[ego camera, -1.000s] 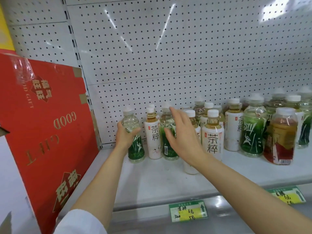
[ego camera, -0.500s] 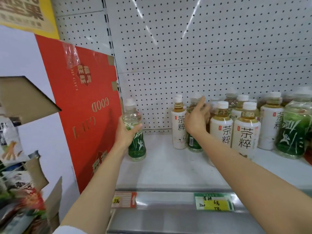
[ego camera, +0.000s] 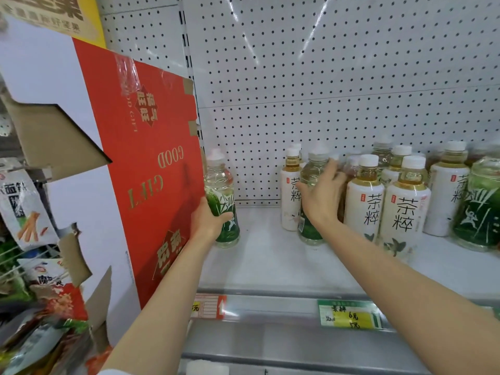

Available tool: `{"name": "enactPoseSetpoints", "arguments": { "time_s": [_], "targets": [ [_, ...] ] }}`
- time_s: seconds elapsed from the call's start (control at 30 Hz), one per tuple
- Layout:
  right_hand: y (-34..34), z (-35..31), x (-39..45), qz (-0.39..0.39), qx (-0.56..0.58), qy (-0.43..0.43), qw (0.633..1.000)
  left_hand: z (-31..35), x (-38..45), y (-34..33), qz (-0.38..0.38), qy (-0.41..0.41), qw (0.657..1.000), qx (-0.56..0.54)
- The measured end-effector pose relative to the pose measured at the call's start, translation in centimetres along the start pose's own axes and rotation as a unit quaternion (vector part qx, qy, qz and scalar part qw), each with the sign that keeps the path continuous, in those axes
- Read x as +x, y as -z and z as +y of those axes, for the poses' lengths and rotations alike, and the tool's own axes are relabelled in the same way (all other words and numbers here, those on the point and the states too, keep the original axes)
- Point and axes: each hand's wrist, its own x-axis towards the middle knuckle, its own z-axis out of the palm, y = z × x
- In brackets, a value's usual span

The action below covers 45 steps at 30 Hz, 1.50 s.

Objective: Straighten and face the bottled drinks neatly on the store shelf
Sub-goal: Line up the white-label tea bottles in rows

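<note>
Left hand (ego camera: pixel 207 221) grips green-label bottle (ego camera: pixel 220 196); right hand (ego camera: pixel 322 196) apart.

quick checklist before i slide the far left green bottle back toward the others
1. Left hand grips the green bottle: ok.
2. Bottle upright on the shelf: ok.
3. Shelf gap between it and the white bottle free: ok.
4. Red box away from the bottle: not ok, it sits right against it.
5. Right hand steadying the group: cannot tell, blurred.
6. Label facing front: ok.
</note>
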Motion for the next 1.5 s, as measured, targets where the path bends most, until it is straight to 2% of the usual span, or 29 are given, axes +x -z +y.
{"name": "enactPoseSetpoints", "arguments": {
  "time_s": [0.17,0.23,0.3,0.33,0.4,0.47,0.57,0.67,0.83,1.1,1.23,1.5],
  "targets": [
    [0.8,-0.5,-2.4,-0.047,0.037,0.041,0.997,0.2,0.8,-0.7,-0.009,0.003,0.999,0.038],
    [0.9,-1.0,-3.0,-0.071,0.043,0.052,0.995,0.9,-0.3,-0.9,0.031,0.009,0.998,0.049],
    [0.7,-1.7,-3.7,-0.089,0.044,0.060,0.993,1.4,-3.0,-1.1,0.106,-0.049,0.993,-0.001],
    [0.5,-2.1,-4.0,-0.093,0.045,0.068,0.992,1.7,-4.8,-1.5,0.106,-0.088,0.990,-0.043],
    [-0.2,-3.2,-4.7,-0.101,0.051,0.086,0.990,2.4,-8.2,-2.3,0.022,-0.122,0.985,-0.118],
    [-1.2,-4.3,-5.6,-0.110,0.057,0.101,0.987,2.6,-9.5,-3.1,-0.037,-0.109,0.987,-0.115],
    [-2.7,-5.9,-7.1,-0.131,0.073,0.117,0.982,2.7,-9.4,-2.6,0.013,-0.089,0.995,-0.049],
    [-4.2,-7.1,-8.1,-0.138,0.056,0.148,0.978,2.4,-8.7,-1.1,0.071,-0.091,0.993,-0.035],
    [-4.7,-7.3,-8.2,-0.186,0.027,0.196,0.963,0.8,-6.6,0.7,0.091,-0.073,0.993,-0.006],
    [-2.1,-2.0,-7.5,-0.137,-0.123,0.295,0.937,0.3,-4.9,1.0,0.087,-0.048,0.995,0.024],
    [-0.9,1.1,-6.8,-0.091,-0.177,0.311,0.929,0.4,-4.2,1.0,0.082,-0.043,0.995,0.035],
    [2.9,4.9,-6.7,-0.062,-0.233,0.314,0.918,0.9,-4.4,0.4,0.080,-0.010,0.996,0.027]
  ]
}}
